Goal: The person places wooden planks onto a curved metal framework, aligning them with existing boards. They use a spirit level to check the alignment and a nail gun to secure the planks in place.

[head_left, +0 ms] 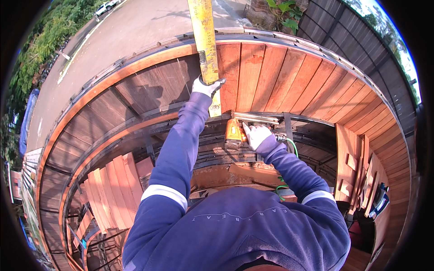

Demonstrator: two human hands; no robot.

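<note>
My left hand, in a pale glove with dark fingertips, is closed around the lower part of a long yellow spirit level. The level lies across a curved band of timber boards, its far end passing out over the outer rim. Just to the right and nearer, my gloved right hand grips the handle of a yellow-orange nail gun. Its silvery magazine runs beside the inner edge of the boards. A green air hose trails from behind the hand. The handle is mostly hidden under my fingers.
Reddish boards fan out to the right of the level; darker boards lie left. A dark metal frame shows below. Stacked planks rest left, more offcuts right. Pavement and a dark fence lie beyond.
</note>
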